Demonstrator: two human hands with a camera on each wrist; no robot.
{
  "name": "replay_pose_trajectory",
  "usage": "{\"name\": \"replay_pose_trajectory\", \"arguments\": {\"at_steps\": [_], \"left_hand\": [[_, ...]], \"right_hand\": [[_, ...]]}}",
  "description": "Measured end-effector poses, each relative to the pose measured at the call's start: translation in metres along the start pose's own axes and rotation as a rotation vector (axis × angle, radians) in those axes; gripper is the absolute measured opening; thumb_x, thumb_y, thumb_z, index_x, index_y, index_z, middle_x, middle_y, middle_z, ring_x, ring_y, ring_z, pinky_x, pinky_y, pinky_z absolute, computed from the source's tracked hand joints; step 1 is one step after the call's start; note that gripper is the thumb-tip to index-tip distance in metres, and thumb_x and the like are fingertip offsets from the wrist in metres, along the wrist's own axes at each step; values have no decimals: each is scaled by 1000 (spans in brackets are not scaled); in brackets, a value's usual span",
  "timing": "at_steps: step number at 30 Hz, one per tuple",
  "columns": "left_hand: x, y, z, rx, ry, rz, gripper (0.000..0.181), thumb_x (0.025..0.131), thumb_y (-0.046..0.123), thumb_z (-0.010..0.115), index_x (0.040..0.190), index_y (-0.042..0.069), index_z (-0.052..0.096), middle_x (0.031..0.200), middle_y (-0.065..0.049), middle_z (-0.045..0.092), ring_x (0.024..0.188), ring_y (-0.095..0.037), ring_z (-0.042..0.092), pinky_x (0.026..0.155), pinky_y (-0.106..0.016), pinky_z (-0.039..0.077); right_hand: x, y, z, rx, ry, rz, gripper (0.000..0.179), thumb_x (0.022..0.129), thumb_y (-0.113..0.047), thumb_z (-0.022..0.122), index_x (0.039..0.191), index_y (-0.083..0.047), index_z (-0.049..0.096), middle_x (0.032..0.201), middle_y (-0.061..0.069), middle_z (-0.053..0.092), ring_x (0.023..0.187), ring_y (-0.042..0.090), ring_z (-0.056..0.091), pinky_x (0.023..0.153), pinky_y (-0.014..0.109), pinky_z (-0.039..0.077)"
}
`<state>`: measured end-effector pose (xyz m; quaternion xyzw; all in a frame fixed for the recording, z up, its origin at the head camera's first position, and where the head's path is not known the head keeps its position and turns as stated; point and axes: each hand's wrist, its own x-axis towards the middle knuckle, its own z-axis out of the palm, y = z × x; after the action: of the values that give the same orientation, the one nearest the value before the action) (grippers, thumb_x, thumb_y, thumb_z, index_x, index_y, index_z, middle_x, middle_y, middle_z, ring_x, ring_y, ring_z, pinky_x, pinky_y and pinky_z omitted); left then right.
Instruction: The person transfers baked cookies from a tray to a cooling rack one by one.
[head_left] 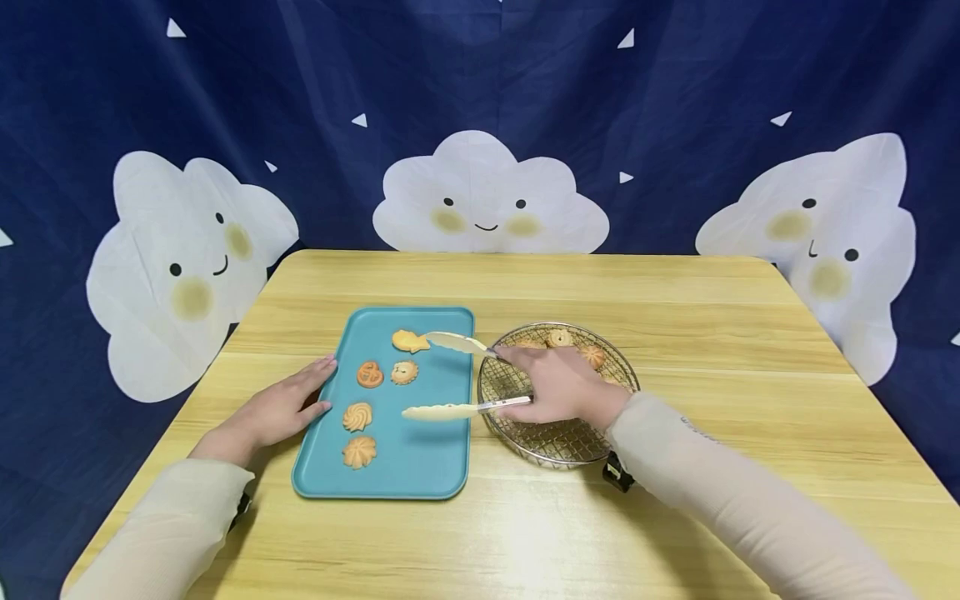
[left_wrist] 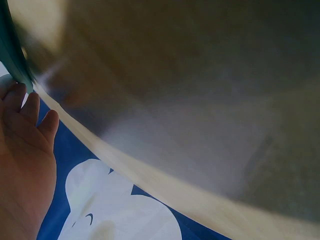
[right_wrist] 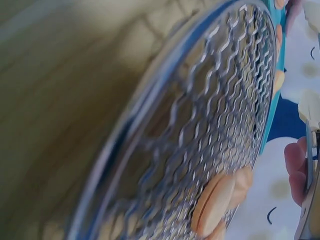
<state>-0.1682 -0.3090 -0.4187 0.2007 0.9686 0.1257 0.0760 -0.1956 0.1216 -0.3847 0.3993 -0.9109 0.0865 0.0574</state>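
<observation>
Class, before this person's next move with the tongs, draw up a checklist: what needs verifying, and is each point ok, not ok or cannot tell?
1. Left hand touching the blue tray's edge: ok.
2. Right hand gripping the tongs: ok.
3. Tongs spread, with nothing pinched: ok.
4. Tongs' tip clear of the fish-shaped cookie: cannot tell.
5. All cookies off the round wire mesh rack: not ok, several remain.
</observation>
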Motion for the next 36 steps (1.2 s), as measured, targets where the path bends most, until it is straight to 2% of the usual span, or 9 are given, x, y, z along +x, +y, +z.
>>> {"name": "replay_pose_trajectory", "arguments": {"at_steps": [6,10,15,21,24,28,36], "left_hand": [[0,0,-1,-1,-5,2,68,99,35,52,150,0,24,154,-20,21,139,-40,21,108,-57,23],[0,0,-1,-2,-4,4,68,99,36,52,150,0,25,154,-20,21,138,-40,21,108,-57,23],[0,-1,-1,-5,-6,5,68,99,37,51,150,0,25,154,-20,21,138,-40,21,108,-57,23],[0,0,-1,-2,-10,3,69,99,38,50,150,0,24,154,-20,21,138,-40,22,108,-57,23],[0,0,-2,-5,-7,4,68,99,37,51,150,0,25,154,-20,21,138,-41,22,107,-57,23],[0,1,-3,-5,-3,8,67,99,33,53,150,-1,25,154,-21,22,138,-41,22,108,-57,23],[0,2,-2,-5,-4,6,67,99,33,53,150,-1,24,154,-21,21,138,-41,21,108,-57,23]], "right_hand": [[9,-12,3,10,-23,-43,90,77,-70,59,143,-11,44,129,11,59,34,1,22,31,16,22],[14,-20,5,26,-21,-86,86,77,-66,63,141,-10,47,123,10,63,35,1,30,31,17,28],[19,-28,6,32,-32,-146,83,77,-65,64,139,-10,51,116,7,67,37,1,33,31,16,29],[24,-35,6,52,-66,-198,79,80,-63,63,135,-8,54,120,7,65,40,0,36,33,15,31],[26,-39,7,49,-68,-232,75,80,-62,63,134,-10,56,112,4,69,40,0,35,33,16,30],[30,-44,7,46,-72,-274,71,81,-61,64,132,-12,58,104,0,70,45,-2,40,36,14,32],[38,-55,6,8,-130,-307,67,84,-60,61,132,-13,58,115,-1,68,47,-2,45,40,15,36]]}}
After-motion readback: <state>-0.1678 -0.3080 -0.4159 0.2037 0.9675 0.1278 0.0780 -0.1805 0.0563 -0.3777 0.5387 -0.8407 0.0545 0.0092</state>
